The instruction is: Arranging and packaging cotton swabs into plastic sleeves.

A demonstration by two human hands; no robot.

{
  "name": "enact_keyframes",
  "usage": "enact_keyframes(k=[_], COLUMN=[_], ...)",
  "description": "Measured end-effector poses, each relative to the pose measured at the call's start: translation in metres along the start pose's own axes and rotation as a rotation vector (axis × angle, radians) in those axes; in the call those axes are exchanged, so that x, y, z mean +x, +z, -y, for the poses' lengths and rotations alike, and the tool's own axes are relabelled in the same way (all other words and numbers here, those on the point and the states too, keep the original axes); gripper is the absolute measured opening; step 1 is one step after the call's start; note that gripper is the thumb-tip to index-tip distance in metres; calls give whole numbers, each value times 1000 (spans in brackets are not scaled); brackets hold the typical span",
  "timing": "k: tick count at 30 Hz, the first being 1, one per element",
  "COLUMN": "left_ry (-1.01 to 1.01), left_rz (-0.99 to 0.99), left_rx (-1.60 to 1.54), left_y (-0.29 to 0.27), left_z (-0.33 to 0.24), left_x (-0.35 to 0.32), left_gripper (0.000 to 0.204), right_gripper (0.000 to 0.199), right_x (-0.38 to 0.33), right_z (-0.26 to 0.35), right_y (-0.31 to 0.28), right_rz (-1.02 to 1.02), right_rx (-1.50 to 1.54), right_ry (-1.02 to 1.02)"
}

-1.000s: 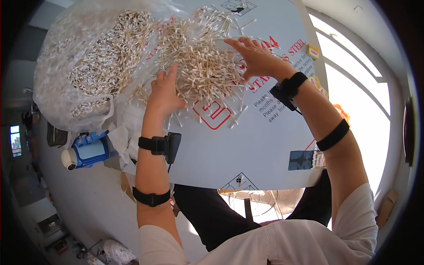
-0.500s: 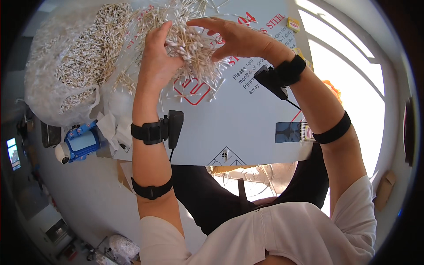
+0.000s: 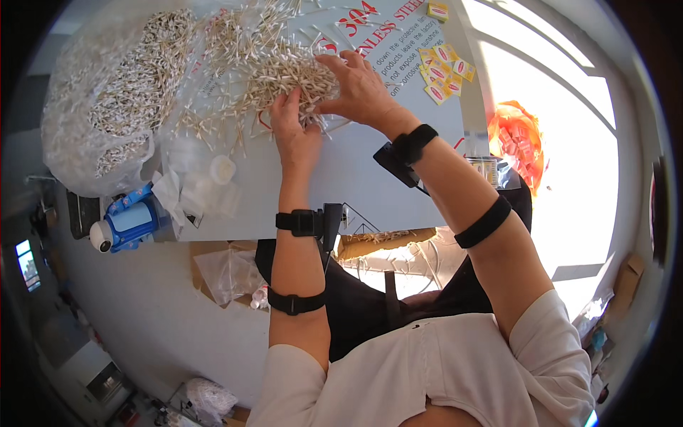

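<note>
The left hand (image 3: 295, 135) and right hand (image 3: 359, 89) are cupping, fingers half-curled, around a heap of cotton swabs (image 3: 281, 71) on the white table (image 3: 370, 185), hemming them together without gripping any.

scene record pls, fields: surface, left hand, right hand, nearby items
surface: white tabletop
left hand: left hand pressed against the loose pile of cotton swabs
right hand: right hand spread over the same pile
nearby items: clear bag of swabs at left; yellow packets at right; white cap; blue-and-white device at the table edge
</note>
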State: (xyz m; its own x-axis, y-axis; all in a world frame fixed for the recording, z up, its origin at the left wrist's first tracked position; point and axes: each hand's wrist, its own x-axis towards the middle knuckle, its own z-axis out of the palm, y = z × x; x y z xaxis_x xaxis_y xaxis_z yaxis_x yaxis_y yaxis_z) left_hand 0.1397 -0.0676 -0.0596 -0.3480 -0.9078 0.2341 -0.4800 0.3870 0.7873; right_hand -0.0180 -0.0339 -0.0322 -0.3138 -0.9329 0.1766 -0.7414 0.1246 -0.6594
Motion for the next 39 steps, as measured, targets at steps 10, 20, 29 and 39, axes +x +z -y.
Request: enact_keyframes(k=[10, 20, 29, 39], left_ry=[146, 192, 209, 213], left_rz=[151, -45, -46, -4], left_rx=[255, 184, 288, 321], left_y=[-8, -2, 12, 9], left_z=[4, -8, -5, 4], left_x=[11, 1, 3, 8], left_gripper=[69, 46, 55, 57], right_gripper=[47, 14, 4, 14], right_x=[6, -45, -4, 8], right_z=[-31, -38, -15, -3], right_y=[-3, -18, 20, 3], right_rz=[144, -165, -223, 88], right_rx=[280, 298, -195, -282], right_ry=[-84, 97, -243, -174])
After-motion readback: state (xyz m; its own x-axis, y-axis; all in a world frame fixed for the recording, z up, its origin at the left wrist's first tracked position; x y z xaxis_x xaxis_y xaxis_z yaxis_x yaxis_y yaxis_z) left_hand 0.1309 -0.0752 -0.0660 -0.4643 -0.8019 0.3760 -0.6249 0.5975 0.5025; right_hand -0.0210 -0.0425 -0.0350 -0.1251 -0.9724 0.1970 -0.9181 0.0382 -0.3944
